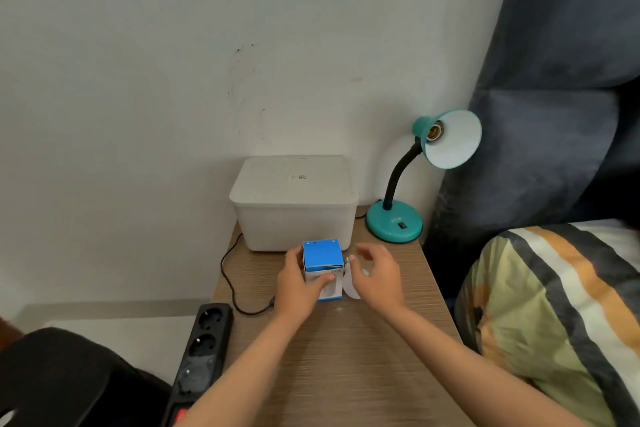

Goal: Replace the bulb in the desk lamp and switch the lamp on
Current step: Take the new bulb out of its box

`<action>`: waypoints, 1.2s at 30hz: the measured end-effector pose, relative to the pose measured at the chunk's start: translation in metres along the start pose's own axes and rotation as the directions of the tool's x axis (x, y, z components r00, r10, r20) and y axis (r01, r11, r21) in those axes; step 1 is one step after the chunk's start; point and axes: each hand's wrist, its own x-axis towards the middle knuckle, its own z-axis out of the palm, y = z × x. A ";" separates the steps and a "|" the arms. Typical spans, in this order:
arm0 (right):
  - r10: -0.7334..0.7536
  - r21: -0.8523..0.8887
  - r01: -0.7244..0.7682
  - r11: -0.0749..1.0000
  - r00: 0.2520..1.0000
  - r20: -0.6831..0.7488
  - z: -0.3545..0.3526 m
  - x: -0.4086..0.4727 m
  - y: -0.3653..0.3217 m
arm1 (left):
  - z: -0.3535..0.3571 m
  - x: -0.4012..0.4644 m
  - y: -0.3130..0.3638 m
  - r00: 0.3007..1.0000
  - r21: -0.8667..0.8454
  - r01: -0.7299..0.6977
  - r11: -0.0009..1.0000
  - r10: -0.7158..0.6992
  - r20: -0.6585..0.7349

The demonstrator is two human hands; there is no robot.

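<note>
A teal desk lamp (394, 220) stands at the back right of the wooden table (346, 357). Its shade (453, 139) tilts up and the socket (434, 130) inside holds no bulb. A blue and white bulb box (322, 256) stands mid-table. My left hand (298, 282) grips the box from its left side. A white bulb (351, 282) lies just right of the box, partly hidden by my right hand (379, 274). That hand hovers over the bulb with fingers spread and curled, holding nothing.
A white lidded plastic bin (294, 201) sits behind the box against the wall. A black power strip (201, 354) lies along the table's left edge, with a black cord (228, 274) looping beside it. A striped pillow (554, 322) and dark headboard (554, 80) crowd the right.
</note>
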 end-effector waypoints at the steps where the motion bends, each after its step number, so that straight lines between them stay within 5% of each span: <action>1: -0.030 0.007 0.029 1.000 0.999 0.032 -0.001 0.000 -0.006 | 0.001 0.001 -0.003 1.000 -0.010 0.006 1.000 -0.006 -0.010; 5: 0.050 0.053 -0.060 0.997 0.984 0.171 0.004 0.002 -0.020 | 0.002 0.004 -0.010 1.000 0.001 0.009 1.000 -0.009 -0.026; 16: 0.075 0.229 -0.128 0.965 0.972 0.224 0.005 0.004 -0.025 | -0.013 0.010 -0.014 0.991 -0.025 -0.095 0.995 0.097 0.092; 20: 0.054 0.155 -0.090 0.984 0.974 0.220 0.005 0.007 -0.022 | -0.023 0.013 -0.016 0.978 -0.031 -0.087 0.996 0.092 0.190; 25: -0.135 -0.020 0.143 0.990 0.964 0.228 0.006 0.015 -0.026 | -0.032 0.019 -0.017 0.960 -0.046 -0.051 0.998 0.062 0.272; 31: -0.063 -0.294 0.225 0.929 0.879 0.473 0.012 0.039 -0.038 | -0.038 0.023 -0.018 0.945 -0.064 -0.029 0.998 0.048 0.322; 36: -0.103 -0.303 0.249 0.920 0.899 0.426 0.008 0.042 -0.046 | -0.040 0.021 -0.012 0.944 -0.057 -0.016 0.998 0.034 0.327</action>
